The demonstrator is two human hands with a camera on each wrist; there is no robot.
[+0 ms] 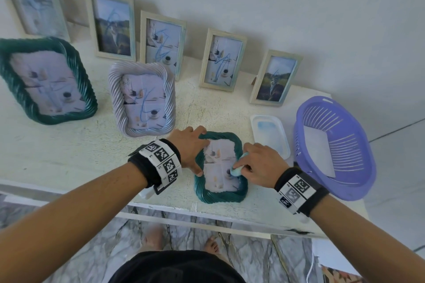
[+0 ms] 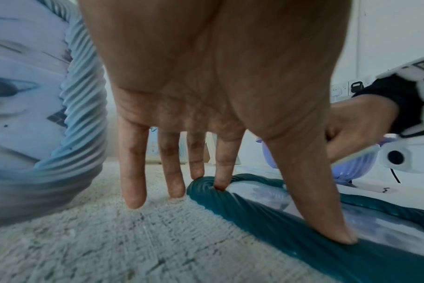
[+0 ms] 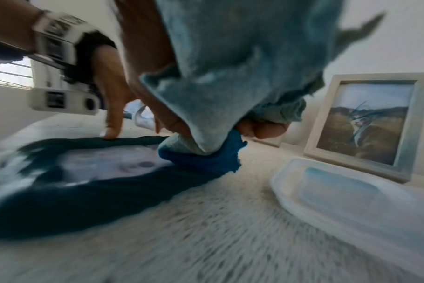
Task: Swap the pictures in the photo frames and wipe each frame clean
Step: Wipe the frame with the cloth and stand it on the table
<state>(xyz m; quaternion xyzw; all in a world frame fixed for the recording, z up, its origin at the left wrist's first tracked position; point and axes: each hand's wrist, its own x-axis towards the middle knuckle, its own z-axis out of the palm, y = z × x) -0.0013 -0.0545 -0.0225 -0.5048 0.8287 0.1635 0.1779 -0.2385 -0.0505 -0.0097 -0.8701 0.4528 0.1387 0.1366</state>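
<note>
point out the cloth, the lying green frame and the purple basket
cloth (image 3: 230, 80), right wrist view, on the bunched fabric below the palm
lying green frame (image 1: 219, 197), head view, on its near rim
purple basket (image 1: 358, 181), head view, on its near right rim

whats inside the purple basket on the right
The purple basket holds what looks like a flat white sheet leaning against its near wall. Whatever lies under that sheet is covered.

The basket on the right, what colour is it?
The basket is light purple, clearest in the head view.
</note>
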